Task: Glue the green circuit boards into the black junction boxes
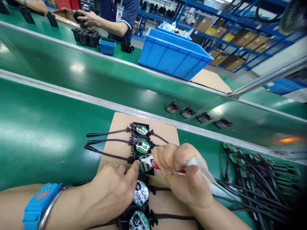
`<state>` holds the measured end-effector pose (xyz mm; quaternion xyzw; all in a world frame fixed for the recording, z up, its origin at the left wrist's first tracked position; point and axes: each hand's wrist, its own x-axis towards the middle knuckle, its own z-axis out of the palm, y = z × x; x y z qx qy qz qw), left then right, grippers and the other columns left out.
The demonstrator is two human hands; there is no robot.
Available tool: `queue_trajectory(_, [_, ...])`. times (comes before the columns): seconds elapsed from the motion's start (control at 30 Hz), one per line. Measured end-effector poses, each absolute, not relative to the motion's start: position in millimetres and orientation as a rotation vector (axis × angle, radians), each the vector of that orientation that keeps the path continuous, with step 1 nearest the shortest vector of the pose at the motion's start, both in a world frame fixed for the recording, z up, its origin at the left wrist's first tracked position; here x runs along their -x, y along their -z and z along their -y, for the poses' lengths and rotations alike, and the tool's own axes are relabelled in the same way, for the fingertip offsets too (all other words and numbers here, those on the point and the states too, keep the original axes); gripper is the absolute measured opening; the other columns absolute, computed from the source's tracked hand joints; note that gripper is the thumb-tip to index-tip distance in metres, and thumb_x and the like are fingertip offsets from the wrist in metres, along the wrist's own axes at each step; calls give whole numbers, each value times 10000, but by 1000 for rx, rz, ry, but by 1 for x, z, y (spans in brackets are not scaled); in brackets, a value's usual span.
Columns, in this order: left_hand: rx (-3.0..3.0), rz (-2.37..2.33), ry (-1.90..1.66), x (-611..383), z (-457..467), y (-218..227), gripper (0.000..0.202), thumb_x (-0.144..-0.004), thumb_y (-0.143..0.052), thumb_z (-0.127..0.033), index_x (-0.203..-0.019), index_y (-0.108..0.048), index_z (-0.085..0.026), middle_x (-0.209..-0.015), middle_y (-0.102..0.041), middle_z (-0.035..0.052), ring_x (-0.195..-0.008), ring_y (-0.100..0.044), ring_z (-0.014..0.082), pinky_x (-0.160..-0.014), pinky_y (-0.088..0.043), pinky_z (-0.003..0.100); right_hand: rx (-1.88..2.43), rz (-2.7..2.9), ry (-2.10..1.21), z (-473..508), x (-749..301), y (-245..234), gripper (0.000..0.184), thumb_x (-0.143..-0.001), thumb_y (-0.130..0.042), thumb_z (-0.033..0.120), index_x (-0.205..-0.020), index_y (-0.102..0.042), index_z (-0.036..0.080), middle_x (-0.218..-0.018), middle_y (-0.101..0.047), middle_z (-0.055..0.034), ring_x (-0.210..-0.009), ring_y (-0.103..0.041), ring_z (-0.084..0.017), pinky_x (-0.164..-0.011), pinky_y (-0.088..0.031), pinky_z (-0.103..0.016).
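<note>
My right hand point(184, 172) is closed around a white glue tube point(192, 167) with red and blue print. The tube lies tilted, its narrow nozzle over the third green circuit board point(145, 166) from the far end of a row. My left hand point(117, 185) rests beside this board, fingers curled, the index fingertip pressing at its left edge; its thumb is hidden. Each board sits in a black plastic housing point(141, 124) with black cables. The two farther boards point(143, 146) carry white strips or paste. Nearer me, another board point(141, 193) is partly behind my left hand.
A cardboard sheet point(120, 124) lies under the housings. Wired boards and cables point(259, 182) are heaped at right. Behind a metal-edged ledge stand several motor stators point(203, 117) and a large blue bin point(175, 52). A co-worker point(117, 19) handles a black part across the bench.
</note>
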<state>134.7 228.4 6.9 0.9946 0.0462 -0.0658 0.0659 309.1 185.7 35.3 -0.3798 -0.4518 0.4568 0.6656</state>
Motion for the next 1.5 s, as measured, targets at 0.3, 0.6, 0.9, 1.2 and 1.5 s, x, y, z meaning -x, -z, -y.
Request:
queue_trajectory(0.3, [-2980,-139,278,-135,-230,-14,455,-920,-370,-196,-1315,-544,-53,-1377,-455,248,-811,-643,248,-566,-539,331,865,1059,-1029,-186,-305,-26,327,-958,-413,406,-720,-387,183,-575,-293,20,-523,-305,-107,-524,-255,-286])
queue_trajectory(0.6, [-2982,-190,206,-133,-227,-2,485,-897,-370,-193,-1329,-533,-47,-1414,-413,241,-753,-626,251,-541,-538,364,933,1029,-1093,-169,-308,-28,353,-962,-402,430,-709,-371,184,-575,-282,21,-522,-296,-108,-526,-239,-290])
queue_trajectory(0.9, [-2985,-198,227,-134,-227,-5,492,-892,-380,-181,-1349,-513,-56,-1427,-394,240,-798,-632,241,-570,-543,339,992,1006,-1057,-165,-316,-34,357,-958,-414,426,-696,-374,187,-555,-279,22,-505,-291,-110,-515,-238,-296])
queue_trajectory(1.2, [-2962,-174,147,-132,-226,-3,473,-895,-360,-172,-1315,-546,-57,-1400,-434,241,-777,-625,255,-579,-550,376,944,993,-1019,-176,-317,-30,334,-953,-422,396,-694,-393,186,-557,-270,21,-489,-284,-105,-499,-247,-295])
queue_trajectory(1.5, [-2995,-158,157,-129,-225,-7,458,-899,-378,-175,-1310,-552,-74,-1419,-414,231,-801,-615,228,-611,-522,344,980,1025,-943,-165,-321,-42,329,-943,-452,396,-693,-387,192,-560,-281,19,-505,-307,-117,-510,-270,-303])
